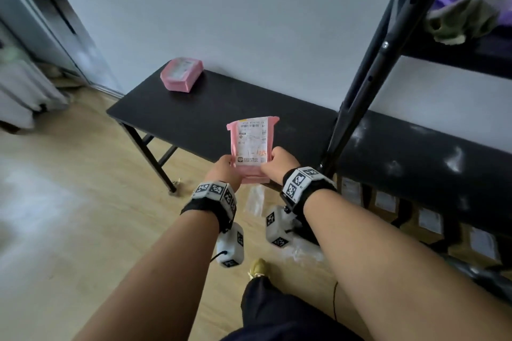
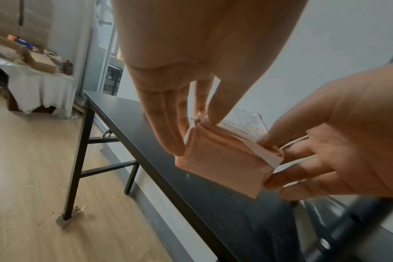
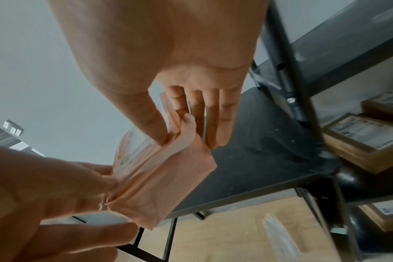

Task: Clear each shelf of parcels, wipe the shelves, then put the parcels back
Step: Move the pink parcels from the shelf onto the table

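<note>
Both hands carry one pink parcel [image 1: 252, 144] in the air above the front edge of the black table [image 1: 194, 108], label up. The left hand [image 1: 223, 171] pinches its near left corner between thumb and fingers, and the right hand [image 1: 279, 163] pinches the near right corner the same way (both wrist views show only folds of wrapper caught, not the body of the packet). That is the weak point, in my judgement: the film is soft and creased, so a fold could slide out of either pinch and the parcel would swing down on the other corner or drop to the wooden floor [image 1: 69, 216]. The far end hangs unsupported, so a quick move could tip it. A second pink parcel [image 1: 181, 73] lies near the table's far left corner, well apart; setting this one too near the front edge risks it sliding off. The rack's black upright [image 1: 368, 75] stands just beside the right hand and could be knocked.
</note>
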`<state>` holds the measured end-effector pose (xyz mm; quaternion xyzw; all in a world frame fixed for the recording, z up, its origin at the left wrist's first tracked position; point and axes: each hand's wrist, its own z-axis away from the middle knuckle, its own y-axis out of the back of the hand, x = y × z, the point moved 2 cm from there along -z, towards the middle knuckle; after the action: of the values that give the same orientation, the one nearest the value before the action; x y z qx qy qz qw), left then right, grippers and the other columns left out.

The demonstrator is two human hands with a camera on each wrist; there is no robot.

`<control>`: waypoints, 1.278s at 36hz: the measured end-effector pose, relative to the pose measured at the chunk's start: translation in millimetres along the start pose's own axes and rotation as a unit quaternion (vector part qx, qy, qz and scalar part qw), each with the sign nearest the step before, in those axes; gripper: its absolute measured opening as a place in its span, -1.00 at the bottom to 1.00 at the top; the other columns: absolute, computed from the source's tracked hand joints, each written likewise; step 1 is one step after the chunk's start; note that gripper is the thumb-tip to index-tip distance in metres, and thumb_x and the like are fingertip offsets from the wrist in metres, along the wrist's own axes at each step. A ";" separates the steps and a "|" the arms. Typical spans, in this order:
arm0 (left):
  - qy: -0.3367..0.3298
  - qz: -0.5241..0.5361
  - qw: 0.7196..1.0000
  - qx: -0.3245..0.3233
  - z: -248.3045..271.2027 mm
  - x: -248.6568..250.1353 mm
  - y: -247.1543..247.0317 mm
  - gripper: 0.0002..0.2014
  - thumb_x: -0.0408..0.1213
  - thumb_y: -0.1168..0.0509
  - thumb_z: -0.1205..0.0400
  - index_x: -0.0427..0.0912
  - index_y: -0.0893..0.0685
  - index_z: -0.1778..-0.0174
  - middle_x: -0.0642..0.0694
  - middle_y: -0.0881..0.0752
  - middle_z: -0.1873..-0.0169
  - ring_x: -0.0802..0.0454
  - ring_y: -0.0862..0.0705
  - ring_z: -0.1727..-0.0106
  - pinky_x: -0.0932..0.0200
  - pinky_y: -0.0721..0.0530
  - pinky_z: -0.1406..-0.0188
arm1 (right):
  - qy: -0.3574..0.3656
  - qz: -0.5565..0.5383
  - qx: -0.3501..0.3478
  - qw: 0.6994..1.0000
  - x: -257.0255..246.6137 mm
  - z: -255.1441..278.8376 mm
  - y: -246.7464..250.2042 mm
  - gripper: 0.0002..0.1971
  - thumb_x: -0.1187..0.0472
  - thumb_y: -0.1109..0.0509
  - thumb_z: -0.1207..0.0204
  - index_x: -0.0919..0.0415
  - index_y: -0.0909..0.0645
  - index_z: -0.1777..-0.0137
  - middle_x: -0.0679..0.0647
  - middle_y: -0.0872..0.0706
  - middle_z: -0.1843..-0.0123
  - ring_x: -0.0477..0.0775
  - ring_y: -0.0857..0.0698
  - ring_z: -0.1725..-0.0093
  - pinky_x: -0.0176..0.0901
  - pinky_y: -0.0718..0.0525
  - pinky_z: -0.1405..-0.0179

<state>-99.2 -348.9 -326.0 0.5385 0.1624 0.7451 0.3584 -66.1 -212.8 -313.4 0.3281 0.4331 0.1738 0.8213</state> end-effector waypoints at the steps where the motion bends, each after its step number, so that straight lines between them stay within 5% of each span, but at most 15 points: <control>1: 0.002 -0.008 1.000 0.005 -9.3 2.2 5.7 -0.59 -0.35 -0.17 -0.62 -0.18 -0.49 -0.42 -0.19 -0.66 -0.22 -0.18 -0.66 -0.16 -0.10 -0.65 -0.21 | 0.002 -0.004 -0.002 1.000 -7.2 -9.9 -1.1 -0.71 0.13 -0.37 -0.42 0.12 -0.55 -0.14 0.08 -0.71 -0.07 0.15 -0.71 -0.04 0.08 -0.71 -0.09; 7: 0.023 -0.050 0.998 0.010 -68.7 15.7 38.2 -0.75 -0.29 -0.12 -0.59 -0.16 -0.61 -0.12 -0.23 -0.73 0.04 -0.23 -0.73 0.04 -0.09 -0.74 -0.02 | 0.026 -0.002 -0.031 0.999 -47.7 -74.2 -5.0 -0.85 0.07 -0.40 -0.46 0.07 -0.58 0.03 0.03 -0.72 0.01 0.09 -0.72 0.04 -0.02 -0.72 0.02; 16: 0.050 -0.060 0.996 0.035 -139.4 12.8 60.4 -0.69 -0.30 -0.06 -0.68 -0.16 -0.59 -0.29 -0.17 -0.69 -0.10 -0.10 -0.63 0.01 0.09 -0.55 0.07 | 0.049 0.051 -0.063 0.996 -88.5 -144.2 -7.5 -0.87 0.19 -0.35 -0.48 0.08 -0.47 0.27 0.04 -0.67 0.13 0.07 -0.69 0.14 -0.15 -0.61 0.29; 25: 0.053 -0.021 0.998 0.017 -207.2 10.6 71.5 -0.67 -0.26 -0.10 -0.65 -0.07 -0.60 -0.30 -0.10 -0.71 -0.14 -0.07 -0.65 -0.03 0.14 -0.50 0.12 | -0.002 0.045 -0.080 0.996 -121.9 -210.9 -17.2 -0.87 0.22 -0.35 -0.43 0.20 -0.66 0.07 0.11 -0.77 0.12 0.11 -0.78 0.20 -0.04 -0.79 0.12; 28: 0.051 -0.026 0.998 0.002 -237.3 11.3 77.9 -0.65 -0.28 -0.09 -0.65 -0.09 -0.59 -0.32 -0.12 -0.70 -0.16 -0.04 -0.61 0.02 0.14 -0.49 0.14 | -0.016 0.043 -0.073 0.996 -134.4 -236.1 -21.5 -0.87 0.22 -0.34 -0.46 0.21 -0.67 0.06 0.10 -0.77 0.13 0.09 -0.77 0.22 -0.09 -0.78 0.18; 34: 0.046 -0.044 0.997 -0.034 -307.9 14.6 99.3 -0.56 -0.33 -0.09 -0.63 -0.07 -0.52 -0.44 -0.14 -0.66 -0.24 -0.11 -0.64 -0.18 0.17 -0.48 0.08 | -0.050 0.030 -0.071 0.996 -159.6 -287.0 -31.1 -0.84 0.16 -0.32 -0.52 0.20 -0.68 0.05 0.08 -0.76 0.13 0.07 -0.75 0.21 -0.17 -0.64 0.37; 46: 0.026 -0.067 0.994 -0.087 -421.8 26.3 137.8 -0.56 -0.38 -0.05 -0.67 -0.12 -0.44 -0.50 -0.23 -0.63 -0.28 -0.18 -0.62 -0.23 0.09 -0.52 -0.05 | -0.096 0.000 -0.041 0.995 -217.4 -368.4 -52.1 -0.75 0.27 -0.21 -0.57 0.28 -0.70 -0.07 0.19 -0.76 -0.02 0.20 -0.74 0.03 -0.13 -0.58 0.20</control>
<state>-540.6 -364.6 -376.3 0.4738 0.1412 0.7445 0.4487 -492.8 -231.3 -370.3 0.3093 0.3448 0.1587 0.8719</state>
